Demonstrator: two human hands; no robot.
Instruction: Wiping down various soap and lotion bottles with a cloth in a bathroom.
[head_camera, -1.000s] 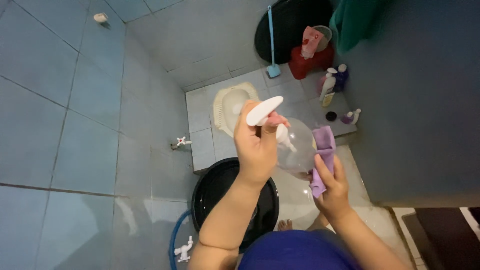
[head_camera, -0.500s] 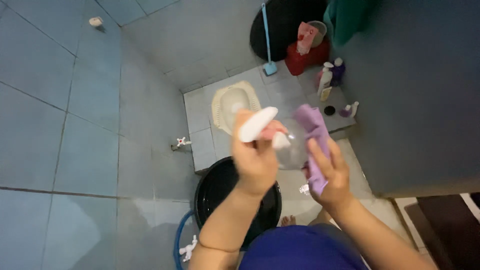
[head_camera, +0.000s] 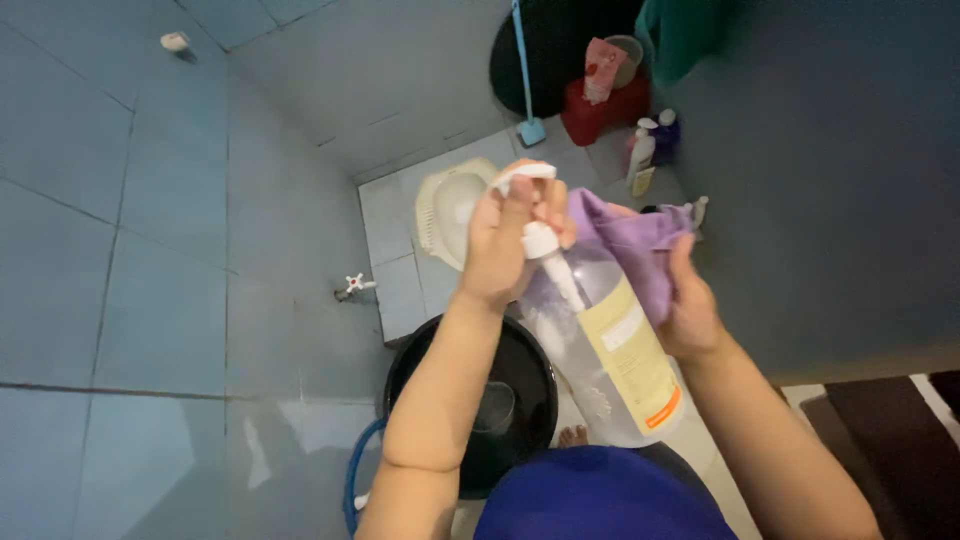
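Left to right: 1 white tap w/ cross handle (head_camera: 352, 285) on the blue tiled wall, at 9 o'clock from the hands. 1 round black bucket (head_camera: 520, 372) at 6 o'clock below them, dark water inside. 1 cream squat toilet pan (head_camera: 445, 205), oval, set in the tiled floor.

Left hand (head_camera: 503, 245): grip closed round the white pump head (head_camera: 527, 175) of 1 clear plastic bottle (head_camera: 600, 340). Bottle hangs from that grip toward 5 o'clock, tilted, smooth, cream label w/ orange band.

Right hand (head_camera: 690, 310): grip pinching 1 purple cloth (head_camera: 635, 250), soft, crumpled, pressed on the bottle's shoulder at 3 o'clock.

Far back at 12–1 o'clock: 1 blue-handled brush (head_camera: 524, 75), 1 red stool (head_camera: 600, 112), approx. 3 small bottles (head_camera: 645, 150) on the floor.
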